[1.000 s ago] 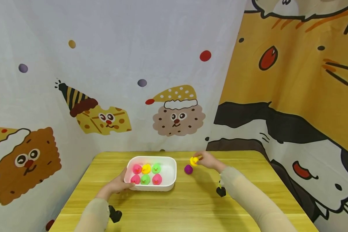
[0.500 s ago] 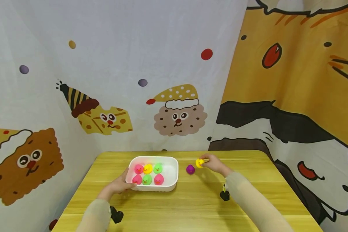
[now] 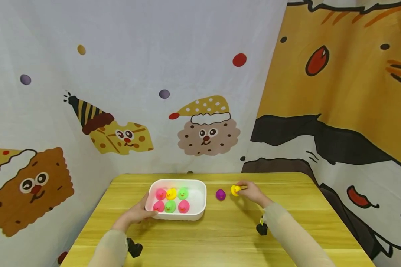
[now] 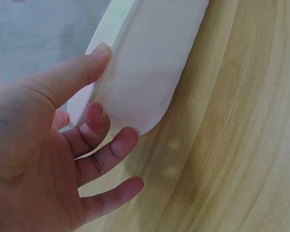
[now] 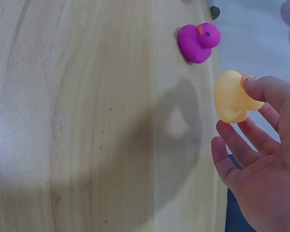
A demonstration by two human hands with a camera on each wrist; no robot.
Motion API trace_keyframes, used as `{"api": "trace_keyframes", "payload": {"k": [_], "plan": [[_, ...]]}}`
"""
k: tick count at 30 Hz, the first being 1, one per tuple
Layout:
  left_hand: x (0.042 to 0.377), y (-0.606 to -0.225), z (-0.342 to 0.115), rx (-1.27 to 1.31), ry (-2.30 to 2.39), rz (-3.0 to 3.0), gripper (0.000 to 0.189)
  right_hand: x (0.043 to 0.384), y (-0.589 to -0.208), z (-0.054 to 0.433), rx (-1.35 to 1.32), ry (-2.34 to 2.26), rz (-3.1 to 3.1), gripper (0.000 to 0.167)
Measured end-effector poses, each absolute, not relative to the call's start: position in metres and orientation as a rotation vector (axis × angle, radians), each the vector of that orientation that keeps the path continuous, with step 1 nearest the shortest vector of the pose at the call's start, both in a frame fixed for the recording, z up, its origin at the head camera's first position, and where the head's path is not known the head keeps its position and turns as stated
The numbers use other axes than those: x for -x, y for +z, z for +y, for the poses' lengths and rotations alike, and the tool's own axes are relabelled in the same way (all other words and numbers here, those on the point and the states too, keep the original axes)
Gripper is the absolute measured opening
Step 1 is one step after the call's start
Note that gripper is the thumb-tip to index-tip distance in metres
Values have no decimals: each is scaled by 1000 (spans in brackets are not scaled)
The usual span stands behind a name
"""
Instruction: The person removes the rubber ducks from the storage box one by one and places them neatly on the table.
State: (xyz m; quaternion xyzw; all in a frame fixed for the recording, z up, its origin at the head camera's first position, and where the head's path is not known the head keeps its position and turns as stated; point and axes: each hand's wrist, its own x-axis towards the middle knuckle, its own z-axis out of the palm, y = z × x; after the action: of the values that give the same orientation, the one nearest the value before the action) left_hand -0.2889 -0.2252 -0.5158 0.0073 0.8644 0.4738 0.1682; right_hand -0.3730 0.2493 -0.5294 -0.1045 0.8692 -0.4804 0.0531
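My right hand (image 3: 252, 192) pinches a yellow rubber duck (image 3: 235, 190) between thumb and fingers, close over the table to the right of a purple rubber duck (image 3: 220, 194). In the right wrist view, the thumb lies across the pinched duck (image 5: 230, 96) near its orange beak, and the purple duck (image 5: 198, 44) stands apart from it. On the left, my left hand (image 3: 137, 212) grips the near left corner of a white plastic tray (image 3: 198, 196). Its thumb lies on the rim, seen in the left wrist view, with the other fingers bent by the outer wall (image 4: 140, 72).
Inside the tray, pink ducks (image 3: 183, 206), green ducks (image 3: 170, 206) and a yellow duck (image 3: 171, 194) sit in two rows, towards the left. The wooden table (image 3: 200, 244) ends at the back against a cartoon-printed curtain (image 3: 200, 55).
My right hand has carried the yellow duck to the right and a little nearer and lower, widening its gap to the purple duck. My left hand keeps its grip on the tray.
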Motion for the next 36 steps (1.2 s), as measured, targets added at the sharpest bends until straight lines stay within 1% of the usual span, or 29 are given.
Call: {"api": "trace_keyframes", "payload": {"k": [15,28,36], "plan": [[292,-516,-225,-46,1366,2461,102,379,-540,251,255,-1386,2657,31],[287,-515,-225,-21,1380,2447,101,383,-546,248,374,-1278,2638,31],[289,-514,-225,3,1346,2462,103,387,-548,248,416,-1286,2628,32]]}}
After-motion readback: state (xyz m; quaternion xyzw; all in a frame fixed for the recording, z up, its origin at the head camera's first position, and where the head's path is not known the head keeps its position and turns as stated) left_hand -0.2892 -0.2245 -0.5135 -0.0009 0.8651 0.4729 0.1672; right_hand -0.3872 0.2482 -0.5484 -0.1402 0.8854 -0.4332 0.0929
